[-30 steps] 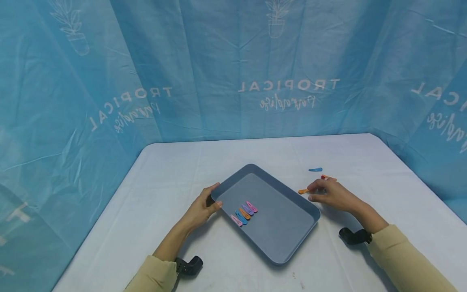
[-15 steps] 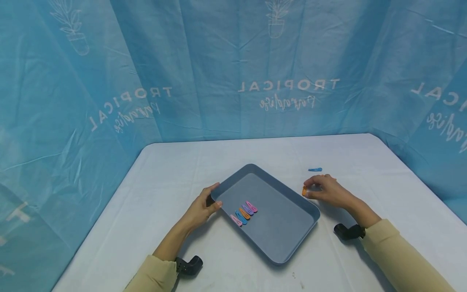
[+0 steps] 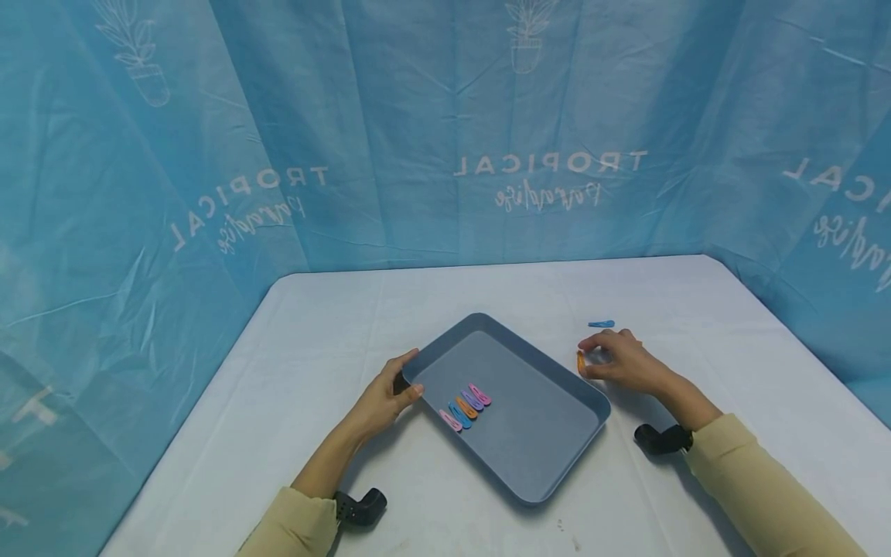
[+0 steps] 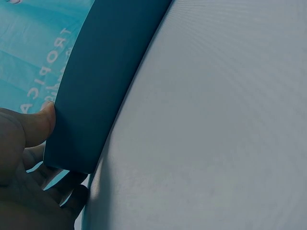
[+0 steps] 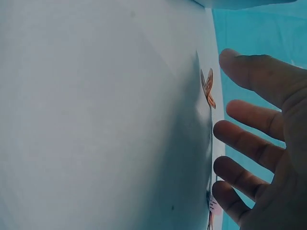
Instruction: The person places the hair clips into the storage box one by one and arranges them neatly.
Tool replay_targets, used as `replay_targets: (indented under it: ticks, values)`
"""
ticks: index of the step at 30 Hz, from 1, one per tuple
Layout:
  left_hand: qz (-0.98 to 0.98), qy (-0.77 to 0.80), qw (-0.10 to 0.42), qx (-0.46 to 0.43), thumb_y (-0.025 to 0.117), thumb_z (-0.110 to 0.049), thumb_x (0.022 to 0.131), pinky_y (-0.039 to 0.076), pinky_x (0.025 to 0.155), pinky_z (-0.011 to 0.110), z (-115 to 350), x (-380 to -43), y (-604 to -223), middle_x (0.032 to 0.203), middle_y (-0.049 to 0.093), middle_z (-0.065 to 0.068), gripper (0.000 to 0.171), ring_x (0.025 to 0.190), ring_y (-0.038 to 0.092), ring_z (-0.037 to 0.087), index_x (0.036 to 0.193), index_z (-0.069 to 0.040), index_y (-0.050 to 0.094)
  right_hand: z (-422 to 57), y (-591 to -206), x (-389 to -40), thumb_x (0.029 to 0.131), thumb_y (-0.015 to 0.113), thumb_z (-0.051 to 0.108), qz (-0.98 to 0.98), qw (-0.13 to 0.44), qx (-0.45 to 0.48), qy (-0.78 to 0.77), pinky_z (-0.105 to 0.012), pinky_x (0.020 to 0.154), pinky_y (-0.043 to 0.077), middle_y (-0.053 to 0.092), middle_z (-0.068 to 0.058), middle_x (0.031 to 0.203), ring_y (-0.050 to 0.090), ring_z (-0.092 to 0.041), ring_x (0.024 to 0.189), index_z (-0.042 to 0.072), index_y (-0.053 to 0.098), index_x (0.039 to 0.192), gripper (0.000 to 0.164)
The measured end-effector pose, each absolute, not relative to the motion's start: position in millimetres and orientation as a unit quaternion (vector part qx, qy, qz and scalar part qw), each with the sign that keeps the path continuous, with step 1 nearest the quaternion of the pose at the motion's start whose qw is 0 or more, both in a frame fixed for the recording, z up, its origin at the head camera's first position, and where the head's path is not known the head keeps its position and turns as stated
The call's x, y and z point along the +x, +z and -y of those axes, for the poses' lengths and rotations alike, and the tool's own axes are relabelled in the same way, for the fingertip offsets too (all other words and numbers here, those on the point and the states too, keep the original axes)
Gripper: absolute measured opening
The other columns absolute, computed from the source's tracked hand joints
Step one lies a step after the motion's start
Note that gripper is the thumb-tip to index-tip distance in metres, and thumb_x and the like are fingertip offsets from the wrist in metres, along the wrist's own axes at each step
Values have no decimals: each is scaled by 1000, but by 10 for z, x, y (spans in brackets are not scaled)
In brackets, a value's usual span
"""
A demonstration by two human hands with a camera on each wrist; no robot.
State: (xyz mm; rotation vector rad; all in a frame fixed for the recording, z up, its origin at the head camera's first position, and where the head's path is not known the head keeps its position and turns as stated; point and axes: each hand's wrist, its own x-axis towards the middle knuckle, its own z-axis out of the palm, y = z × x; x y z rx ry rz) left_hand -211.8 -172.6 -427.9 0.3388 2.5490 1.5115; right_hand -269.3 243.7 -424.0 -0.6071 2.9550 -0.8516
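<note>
At the left corner of the blue-grey tray, my left hand grips the rim, thumb over the edge and fingers at the outer side. The left wrist view shows the tray's wall between thumb and fingers. Beyond the tray's right side, my right hand is spread around an orange hair clip. In the right wrist view this hair clip rests on the cloth with its two arms apart, a little away from the fingertips. Inside the tray lies a row of several pink, purple, orange and blue hair clips.
A blue hair clip lies on the white cloth behind my right hand. A blue printed curtain hangs around the table's back and sides.
The orange hair clip has turned from lying sideways to pointing toward me. My right hand has shifted slightly left and its fingers have spread off the clip. The left hand and tray stayed still.
</note>
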Motion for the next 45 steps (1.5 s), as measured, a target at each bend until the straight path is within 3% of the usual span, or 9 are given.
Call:
replay_targets:
  ticks: [7, 15, 23, 29, 37, 45]
  values:
    - [-852, 505, 78, 113, 56, -21, 95, 23, 111, 60, 1716, -2113, -4264, 156, 21, 13, 64, 145, 14, 38, 151, -21, 25, -2461, -4261, -2723, 79, 74, 26, -948, 19, -178, -263, -56, 88, 33, 53, -21, 128, 42, -33, 108, 5, 62, 120, 47]
    - [-854, 502, 79, 116, 56, -22, 95, 22, 111, 60, 1722, -2119, -4272, 156, 20, 13, 64, 145, 15, 38, 151, -19, 24, -2450, -4289, -2741, 78, 75, 27, -952, 1, -187, -243, -48, 80, 32, 54, -21, 126, 43, -34, 105, 6, 65, 117, 46]
    - [-854, 502, 77, 111, 56, -20, 96, 23, 111, 61, 1720, -2112, -4264, 156, 21, 13, 64, 145, 14, 38, 151, -20, 24, -2414, -4304, -2760, 77, 75, 25, -958, 0, -174, -229, -50, 81, 32, 55, -18, 121, 43, -36, 107, 10, 67, 113, 40]
    - [-854, 502, 79, 114, 56, -21, 96, 23, 111, 61, 1719, -2112, -4264, 156, 20, 14, 64, 145, 14, 39, 151, -20, 24, -2419, -4322, -2762, 77, 75, 26, -959, -5, -172, -227, -45, 78, 31, 56, -16, 118, 43, -34, 105, 11, 68, 113, 40]
    - [-856, 496, 78, 121, 55, -21, 96, 23, 110, 62, 1719, -2109, -4268, 156, 19, 15, 64, 145, 13, 41, 151, -19, 23, -2422, -4279, -2755, 78, 75, 30, -958, 3, -173, -230, -45, 80, 33, 56, -18, 124, 44, -31, 104, 7, 65, 118, 47]
    - [-854, 500, 81, 116, 56, -22, 96, 22, 111, 62, 1722, -2108, -4255, 157, 19, 14, 65, 145, 12, 40, 151, -21, 23, -2403, -4104, -2781, 81, 74, 27, -948, -3, -193, -253, -46, 82, 40, 60, -16, 118, 45, -32, 107, 4, 63, 121, 48]
